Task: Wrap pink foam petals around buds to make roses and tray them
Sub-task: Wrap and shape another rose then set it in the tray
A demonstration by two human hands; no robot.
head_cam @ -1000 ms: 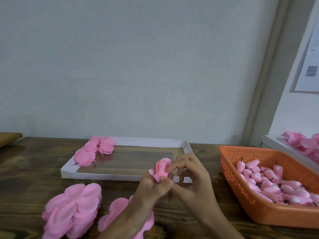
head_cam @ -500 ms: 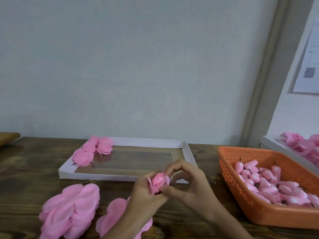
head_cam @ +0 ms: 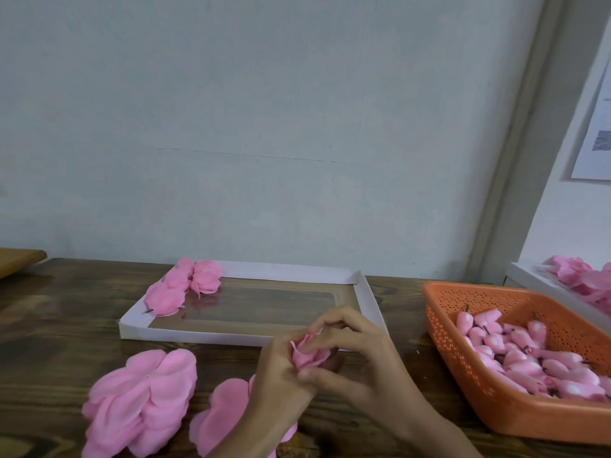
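Over the worktop (head_cam: 59, 325), just in front of the white tray (head_cam: 198, 334), the left hand (head_cam: 281, 378) grips the half-wrapped rose (head_cam: 309, 354) from below while the right hand (head_cam: 367, 358) pinches its top with curled fingers. Finished roses (head_cam: 185, 285) lie in the tray's far left corner (their number is unclear). Loose petals (head_cam: 142, 401) lie at the left, and buds (head_cam: 515, 358) fill the orange basket (head_cam: 515, 413) at the right.

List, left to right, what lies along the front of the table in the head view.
Going rightward: large stack of pink foam petals → smaller petal pile → half-wrapped rose → orange basket holding buds.
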